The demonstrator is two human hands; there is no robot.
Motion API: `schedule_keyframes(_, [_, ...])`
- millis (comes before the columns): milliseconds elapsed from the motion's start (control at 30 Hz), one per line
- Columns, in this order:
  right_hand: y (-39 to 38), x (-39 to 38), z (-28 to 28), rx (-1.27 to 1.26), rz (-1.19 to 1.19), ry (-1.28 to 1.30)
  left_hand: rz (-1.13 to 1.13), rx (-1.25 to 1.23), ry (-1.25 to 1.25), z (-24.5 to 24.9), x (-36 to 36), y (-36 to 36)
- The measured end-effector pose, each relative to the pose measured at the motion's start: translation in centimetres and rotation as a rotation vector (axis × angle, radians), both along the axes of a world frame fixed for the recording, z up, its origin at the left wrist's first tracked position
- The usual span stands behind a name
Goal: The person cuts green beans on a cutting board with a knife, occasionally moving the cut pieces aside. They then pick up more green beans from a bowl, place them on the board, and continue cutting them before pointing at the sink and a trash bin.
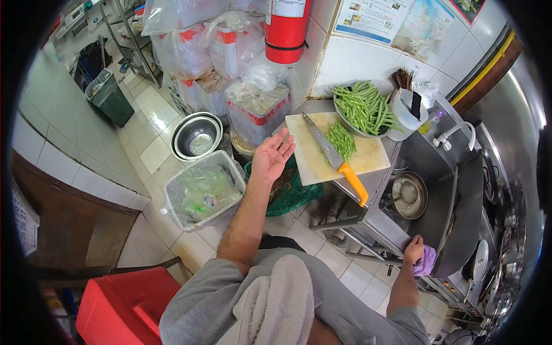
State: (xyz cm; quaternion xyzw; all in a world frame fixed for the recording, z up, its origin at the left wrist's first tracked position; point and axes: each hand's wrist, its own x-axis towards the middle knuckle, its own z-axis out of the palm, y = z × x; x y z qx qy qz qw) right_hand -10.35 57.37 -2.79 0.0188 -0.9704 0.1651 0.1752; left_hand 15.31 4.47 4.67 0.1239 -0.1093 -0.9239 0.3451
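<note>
My left hand (274, 155) is raised just off the left edge of the white cutting board (310, 167), palm up, fingers apart, holding nothing. On the board lie a knife with an orange handle (352, 183) and a pile of cut green beans (341, 141). Behind them a metal bowl (376, 134) is heaped with long green beans (362, 106). At the sink's front edge, my right hand (413, 251) has its fingers closed at a purple cloth (425, 261).
The sink (440, 201) holds a round metal pan (410, 195) under a white faucet (457, 137). Beside the counter stand a plastic-lined bin (204, 190), nested metal bowls (197, 137) and bagged containers (259, 109). A red box (123, 305) is at lower left.
</note>
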Motion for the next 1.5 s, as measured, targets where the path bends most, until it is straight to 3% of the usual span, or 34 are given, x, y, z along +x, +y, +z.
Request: schedule_keyframes(1500, [0.1,-0.1,-0.3,0.020,0.000,0.030,-0.010,-0.036,-0.005,-0.2,-0.4,0.5])
